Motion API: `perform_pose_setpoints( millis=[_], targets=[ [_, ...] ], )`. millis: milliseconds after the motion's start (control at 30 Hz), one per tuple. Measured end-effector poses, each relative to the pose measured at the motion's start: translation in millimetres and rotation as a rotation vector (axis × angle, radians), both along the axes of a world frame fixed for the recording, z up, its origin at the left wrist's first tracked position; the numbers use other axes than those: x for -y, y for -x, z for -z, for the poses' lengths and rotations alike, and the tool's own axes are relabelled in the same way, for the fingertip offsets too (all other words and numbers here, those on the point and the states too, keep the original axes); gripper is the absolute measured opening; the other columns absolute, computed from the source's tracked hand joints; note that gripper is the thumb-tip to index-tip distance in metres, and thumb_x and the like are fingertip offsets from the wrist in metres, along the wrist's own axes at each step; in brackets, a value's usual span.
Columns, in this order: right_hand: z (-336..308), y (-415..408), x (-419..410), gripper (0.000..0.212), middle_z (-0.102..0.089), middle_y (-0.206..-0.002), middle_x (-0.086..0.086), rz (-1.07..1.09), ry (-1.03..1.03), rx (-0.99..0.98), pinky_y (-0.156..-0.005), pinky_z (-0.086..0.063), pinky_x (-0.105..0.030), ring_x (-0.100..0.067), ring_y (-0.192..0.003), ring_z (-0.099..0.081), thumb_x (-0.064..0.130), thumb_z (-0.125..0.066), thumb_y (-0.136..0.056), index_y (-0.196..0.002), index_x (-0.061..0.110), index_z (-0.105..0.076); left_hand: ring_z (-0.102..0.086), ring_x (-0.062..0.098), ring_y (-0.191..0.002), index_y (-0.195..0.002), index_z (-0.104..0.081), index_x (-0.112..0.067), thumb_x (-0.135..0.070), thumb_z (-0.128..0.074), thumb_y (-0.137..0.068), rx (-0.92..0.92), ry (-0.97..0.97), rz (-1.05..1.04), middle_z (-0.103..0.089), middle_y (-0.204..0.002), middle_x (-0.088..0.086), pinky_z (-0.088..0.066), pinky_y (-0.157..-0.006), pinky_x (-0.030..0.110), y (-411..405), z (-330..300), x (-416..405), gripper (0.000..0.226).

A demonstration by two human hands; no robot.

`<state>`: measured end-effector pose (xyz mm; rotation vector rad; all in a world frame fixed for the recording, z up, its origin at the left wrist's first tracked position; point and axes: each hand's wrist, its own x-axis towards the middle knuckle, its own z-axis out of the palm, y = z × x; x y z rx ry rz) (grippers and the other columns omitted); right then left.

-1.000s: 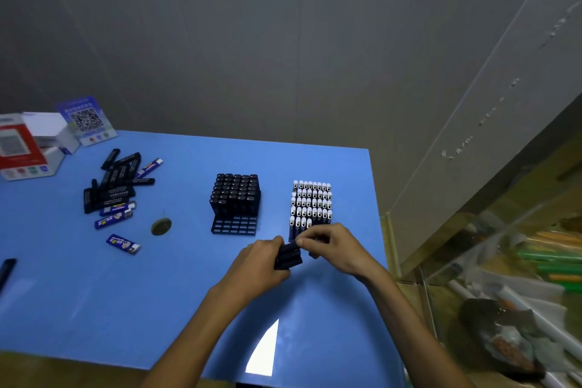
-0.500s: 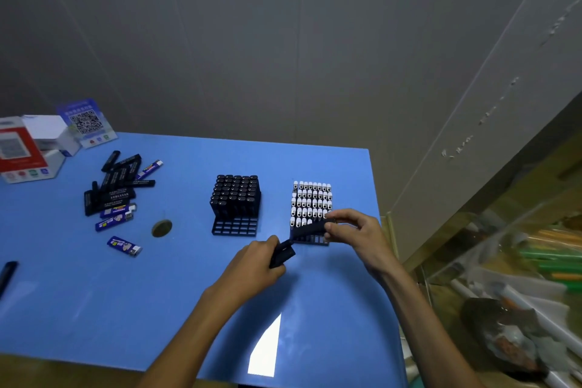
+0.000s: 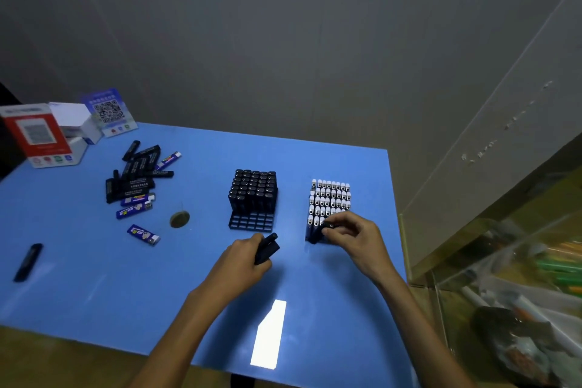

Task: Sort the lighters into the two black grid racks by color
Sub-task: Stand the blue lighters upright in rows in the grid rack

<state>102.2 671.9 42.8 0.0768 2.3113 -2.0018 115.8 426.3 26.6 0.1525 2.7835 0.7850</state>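
Note:
Two black grid racks stand mid-table. The left rack holds black lighters, with its front rows of cells bare. The right rack is filled with blue lighters with white caps. My right hand pinches a dark lighter upright at that rack's front row. My left hand grips a small bundle of black lighters just in front of the left rack. A loose pile of black and blue lighters lies at the far left.
A single blue lighter and a black lighter lie apart on the blue table. A round hole sits left of the racks. Boxes with QR codes stand at the back left. Clutter lies beyond the table's right edge.
My right hand drew one lighter from the bundle in my left hand, carried it to the right rack and lowered it to the front row. My left hand stayed with the remaining lighters.

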Motion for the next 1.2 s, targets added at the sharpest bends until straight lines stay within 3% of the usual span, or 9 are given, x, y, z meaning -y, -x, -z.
perform_pose_setpoints(
  millis=[300,433,533,633,700,767,967,1200],
  targets=[
    [-1.6,20.3,66.0,0.011,-0.067,-0.066,0.018,-0.029,-0.318,-0.121,-0.063,-0.05,-0.022,-0.006,-0.059,-0.059,-0.002,-0.068,-0.084,-0.089,0.008,-0.068,-0.055,0.023,-0.071,-0.088,-0.046,-0.016,-0.024,-0.058,-0.084,-0.022,-0.027,0.053,-0.056,-0.08,0.003,-0.041,-0.058,0.031,31.2,3.5,60.9,0.015],
    [9.8,31.6,89.9,0.02,-0.063,-0.081,0.004,-0.003,-0.456,-0.201,-0.066,-0.046,-0.014,-0.009,-0.067,-0.058,0.003,-0.071,-0.081,-0.094,0.019,-0.072,-0.056,0.023,-0.071,-0.086,-0.042,-0.02,-0.022,-0.057,-0.084,-0.023,-0.038,0.095,-0.057,-0.081,0.004,-0.038,-0.054,0.028,46.2,5.4,88.0,0.015],
    [15.9,38.6,104.1,0.017,-0.059,-0.073,-0.003,0.0,-0.532,-0.22,-0.066,-0.046,-0.018,-0.011,-0.066,-0.058,0.005,-0.07,-0.082,-0.09,0.019,-0.071,-0.059,0.028,-0.076,-0.087,-0.042,-0.02,-0.023,-0.058,-0.083,-0.023,-0.045,0.118,-0.061,-0.084,0.008,-0.045,-0.061,0.035,57.0,6.7,105.0,0.016],
    [19.6,44.3,117.9,0.01,-0.06,-0.06,-0.002,-0.014,-0.54,-0.184,-0.064,-0.051,-0.028,-0.018,-0.06,-0.063,0.009,-0.07,-0.083,-0.086,0.018,-0.068,-0.059,0.028,-0.074,-0.086,-0.045,-0.014,-0.024,-0.058,-0.082,-0.02,-0.044,0.131,-0.06,-0.08,0.007,-0.047,-0.063,0.038,66.3,10.4,120.5,0.017],
    [20.6,47.5,125.1,0.008,-0.06,-0.057,0.002,-0.009,-0.502,-0.142,-0.06,-0.052,-0.026,-0.018,-0.056,-0.064,0.012,-0.073,-0.084,-0.087,0.018,-0.067,-0.059,0.028,-0.073,-0.085,-0.045,-0.015,-0.025,-0.058,-0.08,-0.015,-0.04,0.146,-0.061,-0.079,0.007,-0.049,-0.063,0.038,70.4,12.4,127.9,0.017],
    [20.5,49.1,131.5,0.011,-0.063,-0.057,0.0,0.003,-0.46,-0.108,-0.06,-0.053,-0.023,-0.018,-0.056,-0.065,0.014,-0.076,-0.082,-0.088,0.018,-0.068,-0.059,0.028,-0.073,-0.086,-0.046,-0.015,-0.026,-0.057,-0.08,-0.008,-0.042,0.161,-0.061,-0.078,0.007,-0.051,-0.063,0.04,73.1,14.0,133.1,0.017],
    [26.8,57.6,142.4,0.013,-0.061,-0.061,-0.004,0.042,-0.407,-0.099,-0.064,-0.058,-0.036,-0.027,-0.056,-0.065,0.01,-0.076,-0.081,-0.088,0.02,-0.07,-0.059,0.022,-0.069,-0.087,-0.047,-0.014,-0.022,-0.058,-0.082,0.006,-0.052,0.165,-0.058,-0.074,0.003,-0.049,-0.062,0.039,78.4,15.7,138.5,0.015],
    [33.3,70.7,150.9,0.006,-0.057,-0.057,0.001,0.01,-0.469,-0.124,-0.061,-0.055,-0.031,-0.011,-0.052,-0.057,0.01,-0.071,-0.085,-0.088,0.015,-0.071,-0.052,0.019,-0.065,-0.089,-0.047,-0.013,-0.021,-0.058,-0.084,-0.017,-0.041,0.134,-0.048,-0.066,-0.005,-0.042,-0.059,0.032,82.5,15.4,145.9,0.015]
  ],
)
